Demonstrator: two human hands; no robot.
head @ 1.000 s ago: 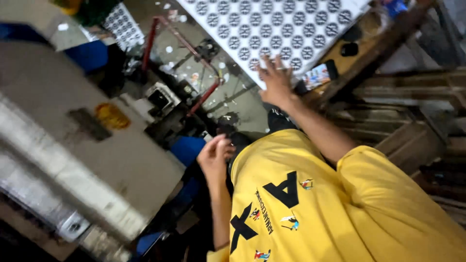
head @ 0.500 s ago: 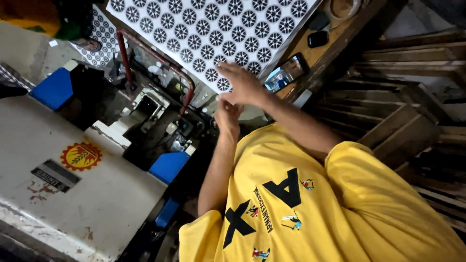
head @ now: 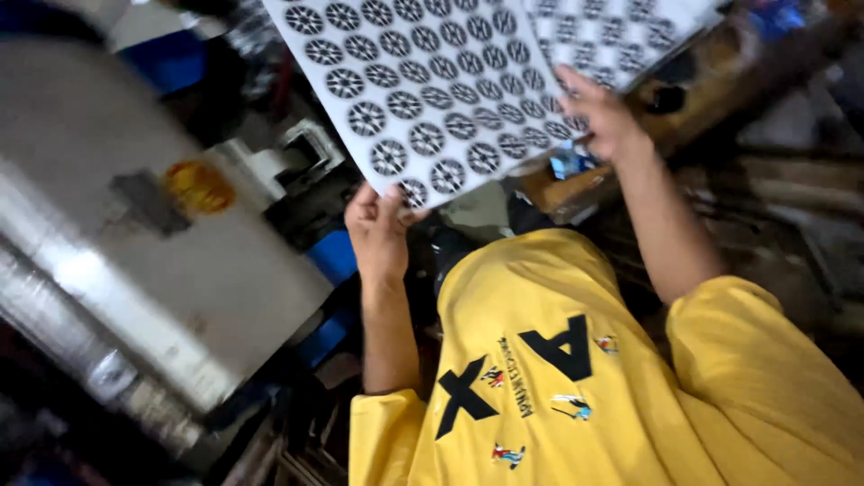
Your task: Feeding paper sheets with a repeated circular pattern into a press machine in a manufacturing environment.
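Note:
A large white sheet (head: 432, 81) printed with rows of round black wheel-like patterns hangs in front of me. My left hand (head: 378, 229) pinches its lower corner. My right hand (head: 598, 112) grips its right edge, thumb on top. A second sheet of the same kind (head: 621, 36) lies behind it at the upper right. My yellow shirt (head: 576, 378) with black letters fills the lower right of the view.
A grey metal machine (head: 135, 243) with a round yellow and red sticker (head: 198, 184) stands at the left. Blue parts (head: 335, 256) and a white block (head: 301, 153) sit by it. Wooden boards (head: 792, 189) and small clutter lie at the right.
Both hands have taken the sheet by its edge and lifted it closer to me. The left hand rose from near my chest to the sheet's corner. The view swung.

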